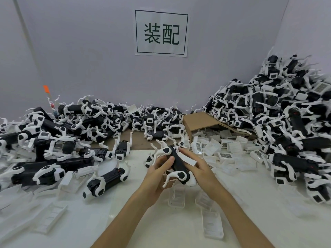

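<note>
1. A black and white plastic toy robot dog (176, 163) is held just above the white tabletop (125, 221), slightly right of the frame's centre, between the two hands.
2. The left hand (159, 174) cups the toy from the left and below. Its fingers curl round the body and its thumb lies on the black back.
3. The right hand (198, 169) comes in from the right. It appears to pinch a flat white rectangular plastic panel (187, 159) against the toy's right flank; how its lower fingers lie I cannot tell.
4. The key relation is that the toy's long axis runs from the upper middle of the frame down towards the lower right, and the panel lies nearly parallel to it on the right-hand side. The right hand is therefore the nearer one to seat the panel, probably with the left hand only steadying.
5. More such toys are heaped at the left (53, 131) and right (286, 113) of the frame, and loose white panels (231, 147) spill from an overturned brown cardboard box (198, 120).
</note>
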A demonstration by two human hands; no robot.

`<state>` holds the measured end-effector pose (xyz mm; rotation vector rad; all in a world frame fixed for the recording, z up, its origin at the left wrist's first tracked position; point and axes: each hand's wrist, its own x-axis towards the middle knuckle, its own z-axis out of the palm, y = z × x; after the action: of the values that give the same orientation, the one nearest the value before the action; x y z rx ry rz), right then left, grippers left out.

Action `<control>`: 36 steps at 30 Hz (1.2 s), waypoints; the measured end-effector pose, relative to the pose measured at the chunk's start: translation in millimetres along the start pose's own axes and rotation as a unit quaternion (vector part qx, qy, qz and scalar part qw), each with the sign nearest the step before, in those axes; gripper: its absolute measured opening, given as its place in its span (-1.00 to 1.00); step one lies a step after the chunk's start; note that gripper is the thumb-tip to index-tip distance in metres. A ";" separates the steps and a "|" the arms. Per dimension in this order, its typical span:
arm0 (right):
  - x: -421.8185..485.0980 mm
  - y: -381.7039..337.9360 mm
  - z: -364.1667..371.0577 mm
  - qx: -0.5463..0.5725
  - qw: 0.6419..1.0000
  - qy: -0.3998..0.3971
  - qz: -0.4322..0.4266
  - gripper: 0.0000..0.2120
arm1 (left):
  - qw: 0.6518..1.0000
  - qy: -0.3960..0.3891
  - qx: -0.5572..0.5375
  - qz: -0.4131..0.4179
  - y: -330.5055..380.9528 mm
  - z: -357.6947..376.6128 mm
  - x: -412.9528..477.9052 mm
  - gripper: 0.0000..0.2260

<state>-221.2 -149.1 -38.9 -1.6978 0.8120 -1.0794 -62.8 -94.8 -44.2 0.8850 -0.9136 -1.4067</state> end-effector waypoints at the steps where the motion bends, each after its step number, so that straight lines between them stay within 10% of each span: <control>1: -0.3 -0.6 0.3 0.002 1.000 0.000 0.001 -0.65 | 1.000 0.000 -0.001 0.000 -0.1 -0.3 0.5 -0.56; 36: -5.0 -0.8 4.4 0.015 0.999 -0.001 -0.036 -0.65 | 1.000 -0.001 0.028 -0.001 2.7 1.4 -5.1 -0.56</control>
<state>-219.1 -142.9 -40.3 -1.7146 0.7349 -1.1321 -62.8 -89.7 -41.2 0.9261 -0.9579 -1.3893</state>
